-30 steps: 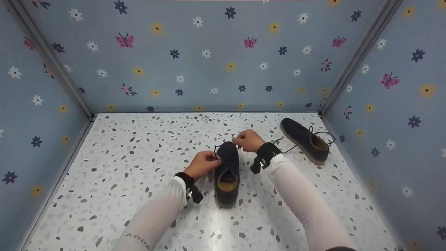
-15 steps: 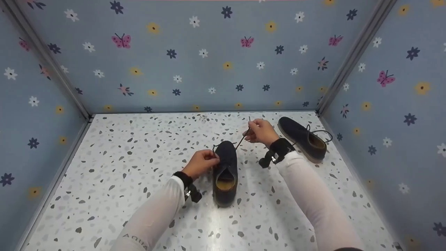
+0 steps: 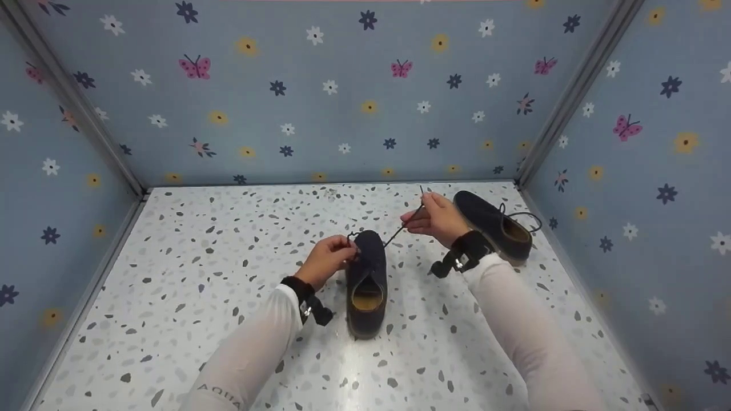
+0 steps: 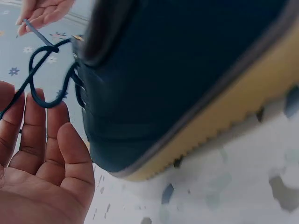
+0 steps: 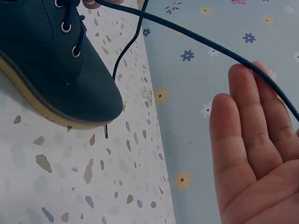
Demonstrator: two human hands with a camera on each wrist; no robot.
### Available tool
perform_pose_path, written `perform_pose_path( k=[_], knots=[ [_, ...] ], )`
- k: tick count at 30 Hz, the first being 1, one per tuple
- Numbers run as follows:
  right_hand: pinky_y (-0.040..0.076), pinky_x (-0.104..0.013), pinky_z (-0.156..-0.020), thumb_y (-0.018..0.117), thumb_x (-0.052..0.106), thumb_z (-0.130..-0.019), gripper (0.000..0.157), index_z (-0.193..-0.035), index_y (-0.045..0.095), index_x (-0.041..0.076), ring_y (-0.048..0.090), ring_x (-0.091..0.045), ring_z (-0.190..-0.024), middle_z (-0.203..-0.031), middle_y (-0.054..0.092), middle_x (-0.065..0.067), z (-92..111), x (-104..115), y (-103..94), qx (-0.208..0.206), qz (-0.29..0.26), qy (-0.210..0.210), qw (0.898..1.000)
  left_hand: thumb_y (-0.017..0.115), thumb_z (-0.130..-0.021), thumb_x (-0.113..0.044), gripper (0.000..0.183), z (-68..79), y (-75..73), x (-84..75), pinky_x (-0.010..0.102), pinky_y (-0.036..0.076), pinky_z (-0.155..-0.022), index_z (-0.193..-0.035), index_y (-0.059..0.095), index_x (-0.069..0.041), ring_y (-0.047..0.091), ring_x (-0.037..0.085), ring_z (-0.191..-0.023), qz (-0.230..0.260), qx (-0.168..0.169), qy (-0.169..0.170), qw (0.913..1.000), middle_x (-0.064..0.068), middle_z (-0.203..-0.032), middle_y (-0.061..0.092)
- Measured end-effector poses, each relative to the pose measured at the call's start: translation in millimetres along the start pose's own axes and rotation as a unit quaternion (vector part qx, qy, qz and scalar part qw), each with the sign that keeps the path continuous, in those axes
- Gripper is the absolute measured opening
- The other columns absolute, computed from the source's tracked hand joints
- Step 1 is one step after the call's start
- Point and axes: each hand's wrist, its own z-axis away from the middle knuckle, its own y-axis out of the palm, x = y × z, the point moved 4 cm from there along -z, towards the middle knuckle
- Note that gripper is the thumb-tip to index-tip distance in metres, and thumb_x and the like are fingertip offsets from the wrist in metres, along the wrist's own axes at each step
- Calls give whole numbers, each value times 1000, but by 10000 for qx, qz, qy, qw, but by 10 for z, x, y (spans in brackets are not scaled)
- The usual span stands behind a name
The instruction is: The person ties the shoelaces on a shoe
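A dark navy lace-up shoe (image 3: 366,325) stands on the floor, toe pointing away from me. My left hand (image 3: 326,260) is at its left side by the eyelets, thumb and index finger pinching a shoelace. In the left wrist view a loose loop of dark shoelace (image 4: 32,77) hangs over the fingers; the left thumb is out of that view. Beyond the shoe's right side, my right hand (image 3: 437,220) pinches the other shoelace (image 3: 394,235) and holds it taut, its tip poking up above the fingers. Metal eyelets (image 5: 66,28) show in the right wrist view.
A second dark shoe (image 3: 517,248) lies to the right behind my right hand, its lace (image 3: 528,214) looped loosely. The speckled white floor (image 3: 228,342) meets blue flowered panels (image 3: 320,114) at the back and sides.
My right hand has moved away from the shoe, up and to the right, drawing its shoelace out straight. The left hand stays beside the shoe, shifted slightly up.
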Motion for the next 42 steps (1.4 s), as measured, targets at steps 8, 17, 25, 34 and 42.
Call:
perform_pose_path(
  k=[8,17,25,34,42],
  knots=[
    [64,-42,-87,33,34,-115,31,-97,45,13,79,-22,-83,-71,67,-5,42,-48,-7,-5,-75,-99,9999,51,-110,-18,18,-38,49,-130,32,57,-89,-99,62,-8,70,16,-93,1224,111,-161,9923,3,-98,73],
    [62,-40,-80,34,32,-115,31,-93,38,12,58,-15,-58,-62,43,1,72,-29,114,212,-279,-145,9993,47,-111,-18,19,-82,112,-255,36,59,-91,-102,58,-5,73,20,-90,1986,194,-176,9797,5,-89,69],
    [42,-27,-57,32,30,-116,28,-96,39,12,30,-10,-51,-63,29,5,98,-16,128,529,-405,-288,9974,43,-113,-19,21,-85,88,-320,33,57,-76,-109,55,-2,52,14,-66,2224,255,-172,9745,0,-73,51],
    [21,-23,-46,33,31,-115,30,-92,39,13,23,-7,-48,-62,29,6,156,-55,-57,414,263,-422,9979,44,-112,-18,20,-66,47,-320,27,43,-61,-104,58,-6,41,10,-62,1730,169,-286,9844,-3,-73,48],
    [23,-22,-42,39,27,-114,27,-93,43,12,27,-8,-46,-60,33,6,195,-177,-276,-204,980,-485,9938,48,-111,-17,19,-45,-10,-230,25,40,-57,-100,59,-7,39,9,-59,1637,61,-418,9856,-3,-74,49]
  ],
)
